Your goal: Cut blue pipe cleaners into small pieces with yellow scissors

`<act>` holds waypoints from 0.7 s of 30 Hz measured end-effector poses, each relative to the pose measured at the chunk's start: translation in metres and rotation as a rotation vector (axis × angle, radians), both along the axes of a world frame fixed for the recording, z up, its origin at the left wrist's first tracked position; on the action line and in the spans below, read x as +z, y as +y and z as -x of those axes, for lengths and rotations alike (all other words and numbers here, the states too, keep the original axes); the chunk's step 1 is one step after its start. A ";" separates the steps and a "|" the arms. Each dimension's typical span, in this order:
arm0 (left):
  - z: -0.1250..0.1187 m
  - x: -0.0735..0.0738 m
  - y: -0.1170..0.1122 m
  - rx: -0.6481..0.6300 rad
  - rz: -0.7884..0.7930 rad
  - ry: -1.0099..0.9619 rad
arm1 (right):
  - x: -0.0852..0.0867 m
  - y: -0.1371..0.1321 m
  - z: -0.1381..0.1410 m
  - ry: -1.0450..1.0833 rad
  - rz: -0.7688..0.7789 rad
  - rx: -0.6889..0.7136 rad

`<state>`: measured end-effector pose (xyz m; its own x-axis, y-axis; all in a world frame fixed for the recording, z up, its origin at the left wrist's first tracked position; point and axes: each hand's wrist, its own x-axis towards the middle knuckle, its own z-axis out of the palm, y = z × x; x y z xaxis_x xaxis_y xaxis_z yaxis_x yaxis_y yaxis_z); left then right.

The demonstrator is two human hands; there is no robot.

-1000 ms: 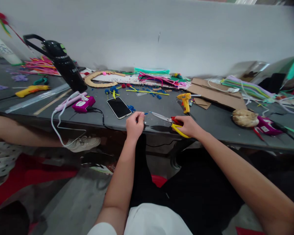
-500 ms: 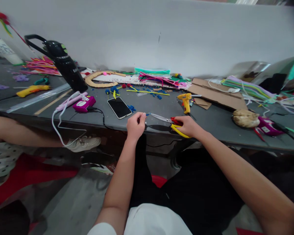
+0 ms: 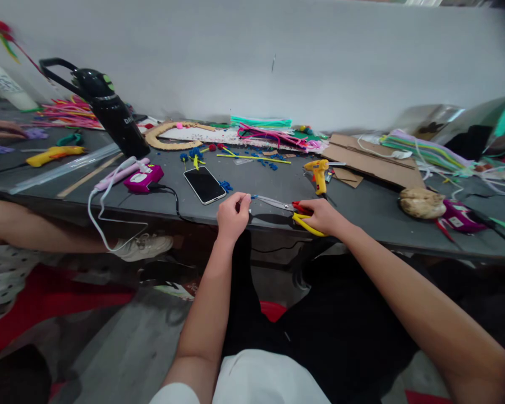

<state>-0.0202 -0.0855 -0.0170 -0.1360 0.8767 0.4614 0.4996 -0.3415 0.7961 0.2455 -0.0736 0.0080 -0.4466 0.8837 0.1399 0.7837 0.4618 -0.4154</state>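
Observation:
Near the table's front edge, my left hand [image 3: 233,216] is closed in a pinch. A small blue piece [image 3: 253,197] shows at its fingertips, too small to make out well; it looks like a bit of pipe cleaner. My right hand [image 3: 329,217] grips scissors [image 3: 276,202] by their red and yellow handles. The blades point left, with their tips at the blue piece. A smartphone [image 3: 205,185] lies just beyond my left hand, dark screen up. Loose blue bits [image 3: 226,186] are beside it. Beyond my right hand stands a yellow glue gun [image 3: 318,176].
A black bottle [image 3: 116,120] stands at the back left, near a purple device [image 3: 143,178] with cables. Pipe cleaners [image 3: 269,136] and cardboard [image 3: 370,160] line the wall side. At far left, another person's hand [image 3: 2,130] is over the table.
Another person's hand has come into view at the far left, by a purple piece. My hands and the scissors stay almost where they were.

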 end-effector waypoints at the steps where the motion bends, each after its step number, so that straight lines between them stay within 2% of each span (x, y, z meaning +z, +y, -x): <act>1: 0.000 0.000 0.000 0.001 -0.003 -0.001 | 0.000 0.000 0.000 0.001 -0.002 0.001; 21: 0.001 0.000 0.000 -0.008 -0.008 -0.010 | 0.001 -0.001 0.000 0.056 0.023 -0.025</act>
<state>-0.0208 -0.0854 -0.0169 -0.1339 0.8743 0.4667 0.4887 -0.3514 0.7985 0.2455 -0.0751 0.0091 -0.4164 0.8978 0.1437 0.7703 0.4323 -0.4689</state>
